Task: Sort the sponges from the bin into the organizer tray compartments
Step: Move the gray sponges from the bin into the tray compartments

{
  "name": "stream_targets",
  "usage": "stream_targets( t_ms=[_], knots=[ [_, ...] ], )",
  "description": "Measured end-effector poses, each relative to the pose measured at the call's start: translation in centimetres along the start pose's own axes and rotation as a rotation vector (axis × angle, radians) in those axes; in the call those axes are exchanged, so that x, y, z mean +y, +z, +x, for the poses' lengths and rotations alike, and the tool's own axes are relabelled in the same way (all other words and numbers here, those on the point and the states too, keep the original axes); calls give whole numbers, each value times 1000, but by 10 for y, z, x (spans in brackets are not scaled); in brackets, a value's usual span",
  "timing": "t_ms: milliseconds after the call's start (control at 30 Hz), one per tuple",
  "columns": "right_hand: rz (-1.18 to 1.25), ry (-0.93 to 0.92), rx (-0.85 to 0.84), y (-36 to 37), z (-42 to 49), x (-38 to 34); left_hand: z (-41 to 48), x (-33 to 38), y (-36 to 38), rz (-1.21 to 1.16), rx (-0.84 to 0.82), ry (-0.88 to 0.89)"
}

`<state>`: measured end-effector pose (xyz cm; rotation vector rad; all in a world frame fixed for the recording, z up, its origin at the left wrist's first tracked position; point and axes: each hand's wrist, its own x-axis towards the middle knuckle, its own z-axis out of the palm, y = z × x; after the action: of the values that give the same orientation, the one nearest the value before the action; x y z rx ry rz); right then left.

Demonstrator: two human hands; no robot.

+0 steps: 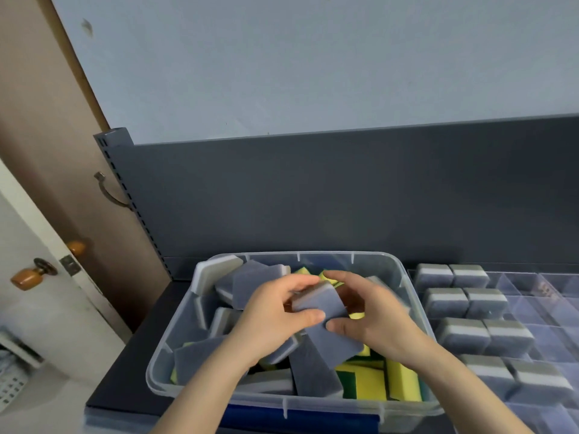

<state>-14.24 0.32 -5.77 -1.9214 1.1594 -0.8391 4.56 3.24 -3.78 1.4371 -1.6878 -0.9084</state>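
A clear plastic bin (410, 286) stands in front of me, full of grey-and-white sponges and yellow-and-green sponges (369, 382). Above its middle, both hands hold sponges. My left hand (275, 317) grips one grey sponge (316, 300) between thumb and fingers. Right below it, my right hand (376, 314) pinches a second grey sponge (338, 343); the two sponges touch. To the right lies the clear organizer tray (532, 311), with grey sponges (463, 300) standing in pairs in its left compartments.
A dark grey back panel (344, 195) rises behind the bin and tray. The dark shelf edge (125, 364) drops off at the left, beside a door with knobs (31, 275). The tray's right compartments hold nothing.
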Motion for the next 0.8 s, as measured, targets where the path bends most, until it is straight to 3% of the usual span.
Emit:
stream_targets(
  t_ms=[133,200,533,667,800],
  knots=[
    [-95,29,88,-7,-3,5,9,10,-31,-133,344,81],
    [-57,57,132,-9,-6,11,19,8,-59,-121,422,108],
    [137,154,224,1,-12,15,59,-50,-96,508,-184,-116],
    [156,170,217,1,-14,18,56,-55,-86,628,-242,-136],
    [216,174,246,-1,-14,19,52,-46,-78,496,-122,-94]
  ],
)
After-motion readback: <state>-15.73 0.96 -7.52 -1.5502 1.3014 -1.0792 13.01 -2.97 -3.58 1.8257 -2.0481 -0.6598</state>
